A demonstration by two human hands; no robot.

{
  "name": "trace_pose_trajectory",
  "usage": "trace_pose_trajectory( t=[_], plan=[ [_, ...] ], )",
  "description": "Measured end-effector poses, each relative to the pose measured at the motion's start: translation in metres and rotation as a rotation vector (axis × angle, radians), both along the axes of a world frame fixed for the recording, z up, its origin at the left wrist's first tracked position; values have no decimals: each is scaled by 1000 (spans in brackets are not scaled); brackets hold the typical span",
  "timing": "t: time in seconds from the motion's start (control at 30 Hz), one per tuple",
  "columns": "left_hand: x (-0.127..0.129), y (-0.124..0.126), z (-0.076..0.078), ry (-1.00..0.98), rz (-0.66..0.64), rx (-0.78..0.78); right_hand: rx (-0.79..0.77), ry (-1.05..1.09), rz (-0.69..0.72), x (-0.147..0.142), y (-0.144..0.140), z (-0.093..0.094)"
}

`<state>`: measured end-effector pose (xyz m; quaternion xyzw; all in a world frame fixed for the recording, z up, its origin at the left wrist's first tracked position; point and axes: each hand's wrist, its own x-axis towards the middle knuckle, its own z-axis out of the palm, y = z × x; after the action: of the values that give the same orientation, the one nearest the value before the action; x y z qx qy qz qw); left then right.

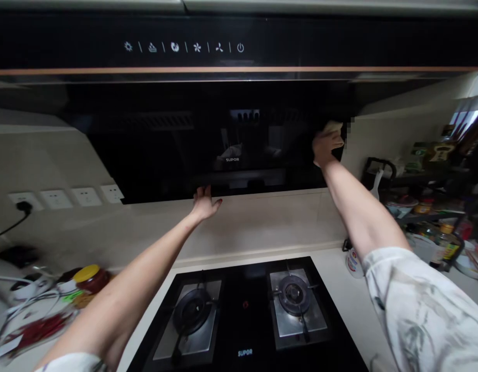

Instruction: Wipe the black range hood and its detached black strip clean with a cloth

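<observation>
The black glass front panel (165,155) of a range hood slopes across the view above the stove. My left hand (204,205) is at the panel's lower edge, its fingertips resting on the glass and its thumb spread out to the side. Up at the panel's right end, my right hand (327,147) presses a pale cloth (333,126) to the surface, fingers bent over it. Part of the cloth is hidden by the hand, and the picture there is slightly blurred.
Below sits a black gas stove (244,310) with two burners. Wall sockets (55,198), a plug and a yellow-lidded jar (90,279) are on the left. To the right stand a white canister (354,263) and a rack (428,178) crowded with bottles and bowls.
</observation>
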<state>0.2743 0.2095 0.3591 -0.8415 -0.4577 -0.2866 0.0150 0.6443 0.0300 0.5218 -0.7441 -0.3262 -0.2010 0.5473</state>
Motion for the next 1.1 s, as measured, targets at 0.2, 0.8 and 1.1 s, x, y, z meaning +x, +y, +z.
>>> trace_pose_trajectory(
  t=[0.2, 0.8, 1.1],
  plan=[
    [16, 16, -22, 300, 132, 52, 74, -155, -137, -76, 85, -27],
    [15, 10, -24, 410, 188, 65, 61, -212, -327, 8, 35, -23],
    [18, 7, -23, 404, 196, 30, 96, -322, -94, -121, 118, -15]
  ],
)
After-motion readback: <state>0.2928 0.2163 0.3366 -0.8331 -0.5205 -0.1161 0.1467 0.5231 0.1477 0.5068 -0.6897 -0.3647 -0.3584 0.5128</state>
